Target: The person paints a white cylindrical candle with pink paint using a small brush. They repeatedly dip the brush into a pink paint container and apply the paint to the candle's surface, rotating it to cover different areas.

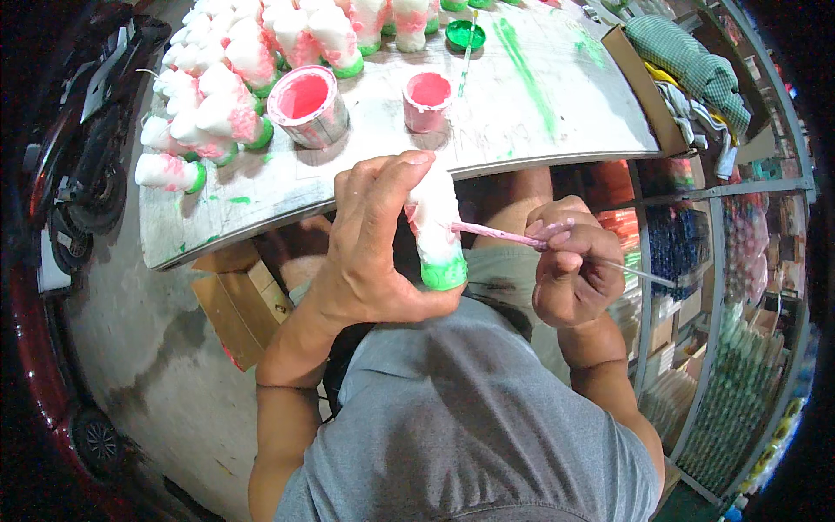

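Note:
My left hand (372, 254) grips a white moulded figure (434, 215) by its two ends, fingers at the top and thumb under the green base. Pink paint shows in patches on the figure's side. In my right hand (574, 261) is a thin paintbrush (499, 233) smeared with pink, its tip touching the figure's right side. Beyond my hands, a small pink paint cup (427, 121) and a larger paint can (319, 127) with pink inside stand on the white table (365, 124).
Many similar painted figures (228, 111) crowd the table's left and far side. A green paint dish (466, 36) has another brush (468, 59) by it. At right are a cardboard box of cloths (642, 91) and metal shelving (711, 274). An open carton (238, 307) lies on the floor.

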The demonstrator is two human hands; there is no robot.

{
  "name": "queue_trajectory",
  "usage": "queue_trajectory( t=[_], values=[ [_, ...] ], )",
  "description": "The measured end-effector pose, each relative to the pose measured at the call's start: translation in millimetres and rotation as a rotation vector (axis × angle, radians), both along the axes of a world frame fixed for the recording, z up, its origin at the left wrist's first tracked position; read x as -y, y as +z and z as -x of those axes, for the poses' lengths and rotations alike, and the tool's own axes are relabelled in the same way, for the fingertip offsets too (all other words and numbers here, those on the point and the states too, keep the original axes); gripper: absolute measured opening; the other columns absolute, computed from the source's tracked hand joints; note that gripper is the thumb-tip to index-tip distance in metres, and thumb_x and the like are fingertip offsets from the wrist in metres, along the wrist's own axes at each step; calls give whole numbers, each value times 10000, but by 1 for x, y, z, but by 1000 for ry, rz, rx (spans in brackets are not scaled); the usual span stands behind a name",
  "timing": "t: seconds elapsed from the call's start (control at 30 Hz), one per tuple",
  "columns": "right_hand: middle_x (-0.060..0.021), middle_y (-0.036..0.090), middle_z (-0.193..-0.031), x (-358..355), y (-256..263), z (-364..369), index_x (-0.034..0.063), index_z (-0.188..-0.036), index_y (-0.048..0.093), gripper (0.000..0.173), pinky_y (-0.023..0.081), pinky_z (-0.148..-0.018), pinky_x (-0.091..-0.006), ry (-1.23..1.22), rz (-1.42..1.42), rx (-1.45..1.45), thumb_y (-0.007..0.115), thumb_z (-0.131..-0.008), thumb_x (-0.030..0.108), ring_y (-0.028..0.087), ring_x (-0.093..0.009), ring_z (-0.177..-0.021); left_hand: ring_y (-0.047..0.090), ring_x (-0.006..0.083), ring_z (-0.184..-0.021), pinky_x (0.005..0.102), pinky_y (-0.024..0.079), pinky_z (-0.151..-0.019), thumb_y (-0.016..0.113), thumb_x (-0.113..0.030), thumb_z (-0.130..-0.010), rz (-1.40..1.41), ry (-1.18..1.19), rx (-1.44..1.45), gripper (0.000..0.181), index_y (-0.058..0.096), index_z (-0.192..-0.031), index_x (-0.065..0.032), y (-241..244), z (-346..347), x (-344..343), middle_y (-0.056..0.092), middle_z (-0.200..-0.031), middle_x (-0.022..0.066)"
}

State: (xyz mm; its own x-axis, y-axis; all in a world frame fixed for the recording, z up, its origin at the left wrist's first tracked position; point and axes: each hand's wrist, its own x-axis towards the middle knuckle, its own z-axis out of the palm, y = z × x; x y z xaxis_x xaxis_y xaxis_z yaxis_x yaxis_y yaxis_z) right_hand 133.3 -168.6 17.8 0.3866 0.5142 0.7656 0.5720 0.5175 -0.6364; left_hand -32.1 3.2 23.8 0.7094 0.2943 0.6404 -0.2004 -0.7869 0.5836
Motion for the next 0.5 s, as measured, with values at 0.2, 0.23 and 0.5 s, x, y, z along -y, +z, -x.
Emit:
queue_trajectory(
  t=[0.2,0.23,0.5],
  values=[
    [-136,647,-885,4,17,-3,48,-1018,536,118,533,-709,-413,61,181,197,604,-1004,143,636,-269,-792,560,368,-1221,471,445,-1059,893,-173,-512,24,2,-2,1078,391,-1451,-4,-1,-1,1,596,-1334,214],
    [-129,627,-871,5,18,-4,59,-1028,512,196,520,-698,-412,58,214,236,609,-1035,229,611,-252,-781,561,368,-1219,472,445,-1058,893,-175,-512,27,1,3,1073,396,-1448,-4,-2,-1,1,598,-1331,213],
    [-158,660,-912,5,5,-2,7,-1029,553,173,548,-719,-392,7,79,56,617,-1022,167,652,-267,-802,516,383,-1318,486,395,-1136,883,-100,-528,128,-58,15,1134,293,-1492,-12,-12,-4,3,511,-1411,269]
  ],
)
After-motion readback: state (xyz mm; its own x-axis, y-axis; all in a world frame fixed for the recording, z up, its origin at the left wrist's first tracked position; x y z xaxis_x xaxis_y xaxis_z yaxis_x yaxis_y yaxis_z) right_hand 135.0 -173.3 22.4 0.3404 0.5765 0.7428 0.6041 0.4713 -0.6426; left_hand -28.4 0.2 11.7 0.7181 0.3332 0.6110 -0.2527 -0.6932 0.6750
